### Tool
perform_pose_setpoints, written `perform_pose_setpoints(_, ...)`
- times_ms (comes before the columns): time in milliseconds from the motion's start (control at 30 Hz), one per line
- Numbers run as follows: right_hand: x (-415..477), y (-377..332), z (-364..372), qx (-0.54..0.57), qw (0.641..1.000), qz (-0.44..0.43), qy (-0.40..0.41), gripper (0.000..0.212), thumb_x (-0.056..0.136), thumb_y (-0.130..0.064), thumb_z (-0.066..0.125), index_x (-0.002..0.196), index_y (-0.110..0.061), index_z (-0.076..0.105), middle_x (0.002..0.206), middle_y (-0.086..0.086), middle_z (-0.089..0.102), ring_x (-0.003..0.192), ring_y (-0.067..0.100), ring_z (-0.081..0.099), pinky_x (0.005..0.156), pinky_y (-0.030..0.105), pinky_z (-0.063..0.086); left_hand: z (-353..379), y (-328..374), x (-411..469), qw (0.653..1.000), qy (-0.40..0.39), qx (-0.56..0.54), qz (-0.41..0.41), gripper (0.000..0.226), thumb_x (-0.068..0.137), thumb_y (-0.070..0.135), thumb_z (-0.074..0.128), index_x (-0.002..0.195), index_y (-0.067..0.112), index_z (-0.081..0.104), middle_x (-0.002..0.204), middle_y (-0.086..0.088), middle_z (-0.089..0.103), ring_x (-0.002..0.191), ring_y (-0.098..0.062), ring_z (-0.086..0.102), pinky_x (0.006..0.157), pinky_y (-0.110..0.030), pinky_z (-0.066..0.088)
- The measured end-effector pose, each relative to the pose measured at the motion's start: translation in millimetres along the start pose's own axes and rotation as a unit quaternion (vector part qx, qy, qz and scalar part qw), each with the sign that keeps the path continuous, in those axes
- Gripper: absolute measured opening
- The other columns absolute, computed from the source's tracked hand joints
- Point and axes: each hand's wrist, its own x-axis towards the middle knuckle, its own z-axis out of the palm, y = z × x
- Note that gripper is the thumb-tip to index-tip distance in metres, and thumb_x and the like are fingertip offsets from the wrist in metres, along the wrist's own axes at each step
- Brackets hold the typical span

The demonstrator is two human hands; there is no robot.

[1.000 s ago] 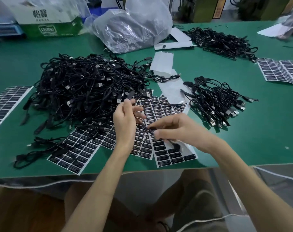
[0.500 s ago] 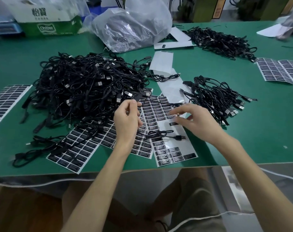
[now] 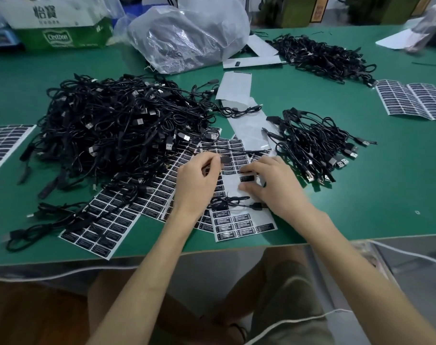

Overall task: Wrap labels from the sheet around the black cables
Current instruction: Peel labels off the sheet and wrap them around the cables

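- On the near edge of the green table (image 3: 361,195), head view, a label sheet (image 3: 239,225) lies partly stripped, its middle bare backing and its near rows still full of black labels.
- Left hand (image 3: 197,183) hovers over the sheet, thumb and forefinger pinched on a small black piece, most likely a label or a cable part; too small to tell which.
- Right hand (image 3: 274,185) lies flat-ish on the sheet, fingers spread, fingertips pressing beside a lone label (image 3: 246,178) on the bare backing, seemingly working it loose.
- One thin cable (image 3: 236,204) lies across the sheet just near of both hands, touching the paper, held by neither.
- Unlabelled cables probably form the big pile (image 3: 117,135) far left; a smaller bundle (image 3: 316,145) sits right of the sheet.
- Handling, as a judgement: labels are light, thin, floppy and sticky, so lift one by a corner and keep the glue off fingers and itself.
- Cable is light, limp and springy; pinch it at a straight stretch near a plug and hold it taut while the label folds round.
- Sheet will slide or lift unless one hand pins it.
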Motion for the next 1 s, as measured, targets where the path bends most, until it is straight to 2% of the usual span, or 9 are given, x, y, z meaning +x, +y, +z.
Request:
perform_pose_setpoints(133,-1.7,0.6,7.3,0.007,0.999,-0.016,0.031,0.035,0.091,-0.036,0.077,0.119,-0.015,0.075,0.102,0.001,0.064,0.108,0.023,0.048,0.092,0.032,0.039,0.0,-1.7,1.3,1.000,0.013,0.001,-0.013,0.022,0.106,0.029,0.054,0.100,0.024,0.075,0.090,0.015,0.075,0.090,0.002,0.070,0.080,-0.017,0.054)
perform_pose_setpoints(267,-4.9,-3.0,10.9,-0.020,0.998,-0.045,0.045,0.027,0.093,-0.025,0.076,0.113,-0.007,0.076,0.100,0.007,0.066,0.105,0.029,0.054,0.090,0.045,0.047,0.0,0.7,0.1,1.000,-0.012,0.013,0.016,0.023,0.106,0.031,0.053,0.096,0.026,0.073,0.086,0.015,0.074,0.082,-0.001,0.068,0.072,-0.019,0.052)
perform_pose_setpoints(400,-6.2,-5.8,8.8,-0.029,0.997,-0.060,0.049,0.021,0.094,-0.021,0.075,0.110,-0.009,0.075,0.096,0.008,0.065,0.100,0.031,0.055,0.085,0.045,0.047,2.5,-2.0,1.4,0.997,-0.046,0.054,0.016,0.026,0.107,0.030,0.053,0.092,0.022,0.073,0.083,0.009,0.073,0.078,-0.008,0.066,0.071,-0.031,0.051)
perform_pose_setpoints(533,-9.0,-8.7,7.9,-0.034,0.996,-0.058,0.053,0.017,0.097,-0.018,0.070,0.111,-0.011,0.073,0.096,0.009,0.064,0.096,0.032,0.055,0.082,0.044,0.046,2.5,-1.4,0.6,0.999,-0.030,0.040,0.000,0.027,0.106,0.028,0.053,0.086,0.022,0.072,0.079,0.008,0.071,0.064,-0.004,0.057,0.056,-0.016,0.039)
perform_pose_setpoints(700,-13.1,-7.7,6.6,-0.051,0.994,-0.070,0.067,0.007,0.099,-0.014,0.064,0.104,-0.014,0.068,0.090,0.006,0.070,0.084,0.032,0.060,0.073,0.043,0.046,2.6,-0.6,-0.4,0.998,-0.033,0.057,-0.006,0.027,0.106,0.028,0.054,0.089,0.021,0.073,0.079,0.009,0.072,0.057,0.000,0.054,0.052,-0.014,0.037)
perform_pose_setpoints(767,-12.6,-7.6,7.5,-0.052,0.994,-0.076,0.066,0.006,0.098,-0.012,0.065,0.104,-0.013,0.068,0.090,0.005,0.070,0.087,0.031,0.061,0.074,0.043,0.047,2.2,-0.1,-0.4,0.998,-0.033,0.061,-0.007,0.025,0.106,0.029,0.054,0.092,0.022,0.074,0.081,0.011,0.073,0.063,0.000,0.058,0.054,-0.015,0.039)
perform_pose_setpoints(900,-11.4,-7.4,10.2,-0.031,0.994,-0.091,0.053,0.025,0.098,-0.017,0.070,0.122,-0.016,0.072,0.103,0.004,0.070,0.099,0.029,0.059,0.083,0.041,0.049,0.7,0.7,-0.3,0.998,-0.027,0.062,-0.015,0.025,0.106,0.030,0.054,0.094,0.022,0.074,0.081,0.010,0.073,0.077,-0.006,0.064,0.065,-0.019,0.047)
perform_pose_setpoints(1000,-9.8,-4.7,12.2,-0.029,0.994,-0.093,0.051,0.014,0.097,-0.019,0.071,0.108,-0.015,0.080,0.103,0.003,0.070,0.099,0.031,0.060,0.084,0.047,0.052,0.8,1.0,-0.6,0.997,-0.026,0.076,-0.015,0.025,0.106,0.030,0.054,0.093,0.023,0.074,0.082,0.011,0.073,0.079,-0.004,0.064,0.067,-0.018,0.046)
